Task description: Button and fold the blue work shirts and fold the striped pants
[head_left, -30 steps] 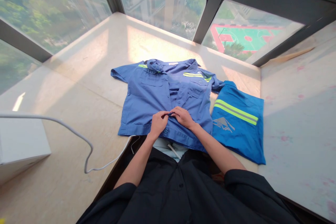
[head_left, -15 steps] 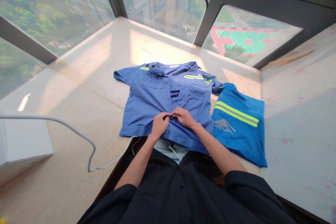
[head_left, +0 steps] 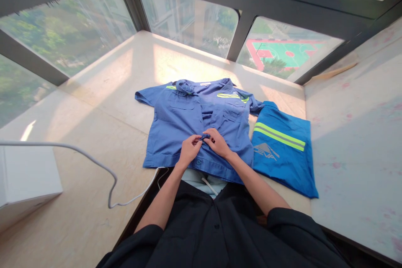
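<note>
At shirt [head_left: 176,127] front | left hand [head_left: 189,150], right hand [head_left: 218,143] | fingers [head_left: 207,137] pinching placket

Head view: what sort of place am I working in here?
Probably a bay-window ledge high in a building: a pale stone sill runs under angled window panes, a sports court lies far below, and a blue work shirt is spread on the sill.

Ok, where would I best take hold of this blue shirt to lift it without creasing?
Probably at the two shoulders, either side of the collar, reaching over from the hem side. The shirt lies flat, front up, sleeves spread, so it would hang straight from there. Your left hand and right hand pinch the front placket near the hem, where lifting might bunch it.
</note>
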`<state>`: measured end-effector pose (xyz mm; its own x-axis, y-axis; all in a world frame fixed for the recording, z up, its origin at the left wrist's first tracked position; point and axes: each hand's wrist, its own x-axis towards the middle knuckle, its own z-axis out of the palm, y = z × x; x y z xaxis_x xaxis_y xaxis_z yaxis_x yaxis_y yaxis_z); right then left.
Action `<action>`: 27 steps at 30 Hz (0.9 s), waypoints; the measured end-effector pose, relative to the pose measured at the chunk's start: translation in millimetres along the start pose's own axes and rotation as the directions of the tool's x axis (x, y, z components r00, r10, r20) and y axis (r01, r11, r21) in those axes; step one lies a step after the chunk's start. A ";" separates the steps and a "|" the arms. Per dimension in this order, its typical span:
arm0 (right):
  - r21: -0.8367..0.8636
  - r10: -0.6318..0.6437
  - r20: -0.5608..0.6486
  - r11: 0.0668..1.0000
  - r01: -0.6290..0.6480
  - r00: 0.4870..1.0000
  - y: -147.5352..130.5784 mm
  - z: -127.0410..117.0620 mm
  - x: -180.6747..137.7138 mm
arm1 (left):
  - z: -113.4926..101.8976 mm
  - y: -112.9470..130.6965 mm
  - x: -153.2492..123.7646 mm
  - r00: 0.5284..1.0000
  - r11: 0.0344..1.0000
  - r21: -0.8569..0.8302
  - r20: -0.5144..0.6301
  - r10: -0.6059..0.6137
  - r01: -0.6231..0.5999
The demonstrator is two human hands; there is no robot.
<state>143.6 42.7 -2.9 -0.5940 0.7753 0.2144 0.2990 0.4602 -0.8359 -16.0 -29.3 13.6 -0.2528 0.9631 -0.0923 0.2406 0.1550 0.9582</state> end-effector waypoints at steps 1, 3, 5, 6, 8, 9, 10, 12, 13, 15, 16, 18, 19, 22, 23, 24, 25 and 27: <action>0.020 0.008 -0.041 1.000 -0.007 0.999 -2.0 -1.1 -3.7 | -0.2 -1.5 0.1 1.000 1.000 0.002 -0.004 0.002 -0.002; 0.016 0.029 -0.116 0.999 -0.027 0.993 -6.9 -4.9 -10.3 | -0.7 -4.5 0.4 1.000 1.000 0.008 -0.013 0.002 -0.002; -0.041 0.036 -0.148 0.998 -0.042 0.988 -12.5 -8.8 -15.6 | -1.7 -7.6 0.9 1.000 1.000 -0.012 -0.016 -0.010 0.010; -0.075 0.040 -0.142 0.996 -0.052 0.989 -15.2 -9.8 -17.6 | -2.5 -9.0 1.2 1.000 0.999 -0.032 -0.013 -0.021 0.020; -0.123 0.067 -0.107 0.989 -0.080 0.992 -20.1 -8.2 -20.7 | -4.3 -11.2 1.6 0.999 0.996 -0.081 0.000 -0.041 0.041; -0.137 0.087 -0.088 0.986 -0.098 0.992 -22.2 -5.7 -21.7 | -5.3 -11.8 1.8 0.999 0.994 -0.101 0.009 -0.047 0.048; -0.149 0.107 -0.075 0.982 -0.118 0.991 -24.2 -2.1 -22.4 | -6.3 -12.1 1.8 0.999 0.992 -0.114 0.020 -0.049 0.050; -0.177 0.135 -0.077 0.973 -0.147 0.988 -27.5 6.6 -22.4 | -8.3 -12.0 1.7 0.998 0.991 -0.123 0.040 -0.043 0.048; -0.195 0.144 -0.086 0.968 -0.158 0.986 -29.1 10.8 -21.6 | -9.2 -11.6 1.5 0.998 0.992 -0.120 0.050 -0.039 0.045; -0.218 0.160 -0.110 0.959 -0.181 0.981 -31.8 16.9 -19.1 | -10.4 -10.6 0.9 0.997 0.994 -0.107 0.064 -0.031 0.038; -0.219 0.172 -0.123 0.956 -0.196 0.977 -32.8 18.5 -17.5 | -10.6 -10.1 0.5 0.997 0.995 -0.100 0.068 -0.025 0.031; -0.200 0.197 -0.133 0.954 -0.221 0.971 -34.1 18.7 -14.9 | -10.1 -9.1 -0.5 0.998 0.997 -0.080 0.068 -0.007 0.012; -0.188 0.204 -0.132 0.956 -0.227 0.970 -34.3 17.7 -14.2 | -9.5 -8.6 -1.1 0.998 0.998 -0.066 0.064 0.005 -0.001; -0.167 0.182 -0.128 0.965 -0.202 0.975 -32.9 13.1 -15.7 | -6.6 -7.3 -2.9 0.998 0.999 0.009 0.040 0.044 -0.044; -0.162 0.167 -0.130 0.969 -0.187 0.977 -32.2 11.6 -17.2 | -5.6 -7.0 -3.4 0.998 0.997 0.042 0.034 0.058 -0.059; -0.154 0.154 -0.135 0.973 -0.175 0.979 -31.8 10.1 -19.0 | -4.8 -6.7 -3.6 0.997 0.994 0.078 0.033 0.071 -0.073; -0.145 0.145 -0.141 0.976 -0.165 0.979 -31.7 8.7 -20.7 | -4.2 -6.4 -3.7 0.996 0.990 0.116 0.038 0.082 -0.086; -0.134 0.134 -0.139 0.979 -0.152 0.981 -33.0 5.9 -23.8 | -3.6 -5.5 -3.9 0.992 0.974 0.195 0.060 0.109 -0.119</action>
<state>143.5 6.4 16.6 -0.4390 0.8825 0.1690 0.4834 0.3905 -0.7835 -19.7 -34.6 9.7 -0.1688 0.9857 -0.0034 0.4474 0.0797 0.8908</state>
